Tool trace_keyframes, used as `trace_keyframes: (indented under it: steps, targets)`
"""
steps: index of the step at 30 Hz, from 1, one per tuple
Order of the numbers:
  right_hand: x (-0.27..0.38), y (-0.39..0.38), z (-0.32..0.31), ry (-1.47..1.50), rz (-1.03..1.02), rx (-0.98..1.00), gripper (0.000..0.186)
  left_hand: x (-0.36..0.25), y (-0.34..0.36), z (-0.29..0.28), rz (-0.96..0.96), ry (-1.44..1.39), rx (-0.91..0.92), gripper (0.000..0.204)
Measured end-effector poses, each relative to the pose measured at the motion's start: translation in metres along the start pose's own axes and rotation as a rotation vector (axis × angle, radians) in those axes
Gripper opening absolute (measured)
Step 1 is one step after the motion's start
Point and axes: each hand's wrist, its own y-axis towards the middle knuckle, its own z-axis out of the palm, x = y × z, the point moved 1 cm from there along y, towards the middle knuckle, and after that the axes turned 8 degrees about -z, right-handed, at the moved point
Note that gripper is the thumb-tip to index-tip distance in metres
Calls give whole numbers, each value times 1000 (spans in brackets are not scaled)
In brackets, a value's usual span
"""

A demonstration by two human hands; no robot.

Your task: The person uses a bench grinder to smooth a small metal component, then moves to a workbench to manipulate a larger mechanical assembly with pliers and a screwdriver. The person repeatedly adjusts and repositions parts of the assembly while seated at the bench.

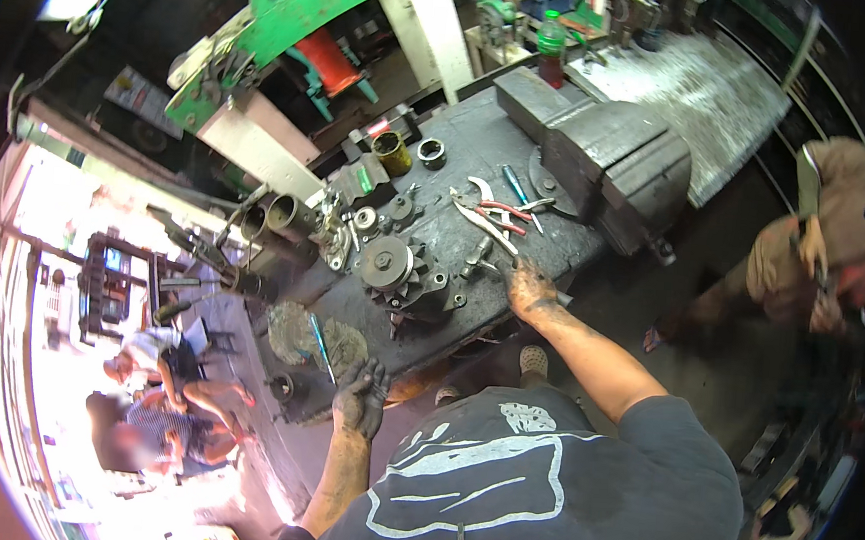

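My right hand (533,289), smudged black, is closed around the handle of a small hammer (477,257) at the bench's near edge. Left of the hammer head stands an alternator-like part with a round pulley and finned fan (389,263). My left hand (361,398), heavily blackened, is held at the bench's front edge with loosely bent fingers and nothing visible in it. Close to it, a thin blue tool (323,347) lies on a round, dirty flat piece (293,332). Pliers with red handles (501,220) and a long light-coloured tool (484,223) lie beyond my right hand.
A large bench vise (616,162) occupies the right of the bench. Behind the alternator are a yellow can (392,153), a metal ring (432,153) and metal cylinders (289,217). A green press frame (300,10) rises behind. People are at left and right.
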Motion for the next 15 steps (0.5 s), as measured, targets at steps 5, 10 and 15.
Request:
trace_keyframes:
  steps: [5,10,15]
  targets:
    - [5,23,-20,405,84,-187,45,9,-52,89,537,320,158,79]
    - [33,-10,-106,412,-473,-566,38,6,-76,124,979,706,283,100]
    - [99,-44,-158,599,-636,-367,38,-14,-64,133,1119,936,390,107]
